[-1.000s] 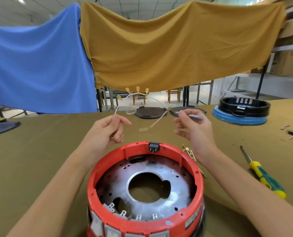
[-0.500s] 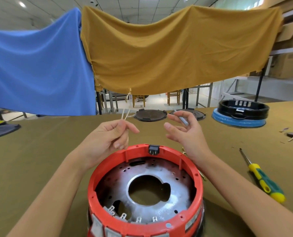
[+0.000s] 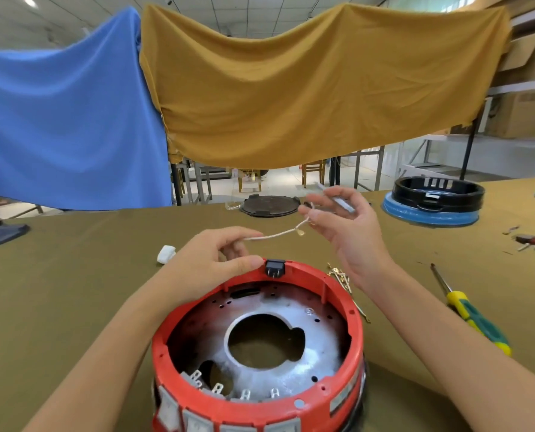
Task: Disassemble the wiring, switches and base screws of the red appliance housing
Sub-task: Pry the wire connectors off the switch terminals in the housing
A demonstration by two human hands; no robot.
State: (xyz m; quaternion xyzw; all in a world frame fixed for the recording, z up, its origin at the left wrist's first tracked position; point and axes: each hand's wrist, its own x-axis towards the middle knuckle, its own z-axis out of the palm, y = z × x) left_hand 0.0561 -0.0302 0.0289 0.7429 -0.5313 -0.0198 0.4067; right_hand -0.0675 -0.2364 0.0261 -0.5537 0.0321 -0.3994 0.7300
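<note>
The red appliance housing (image 3: 350, 335) stands upside down in front of me, with a metal plate (image 3: 309, 344) inside and a black socket (image 3: 274, 267) on its far rim. Just beyond that rim, my left hand (image 3: 210, 260) pinches one end of a thin white wire (image 3: 275, 234). The wire's other end, with a brass terminal, hangs at the fingers of my right hand (image 3: 344, 226). That hand also holds a small grey tube-like piece (image 3: 342, 203) between its raised fingers.
Loose brass terminals (image 3: 341, 275) lie right of the housing. A yellow-green screwdriver (image 3: 468, 313) lies further right. A white part (image 3: 165, 254) sits to the left. Black discs (image 3: 269, 205) and a black-and-blue housing (image 3: 433, 199) stand at the far edge.
Both hands came lower and nearer the housing rim. The wire, earlier held up by the left hand, now stretches sideways between the two hands. A white part now lies on the table at left.
</note>
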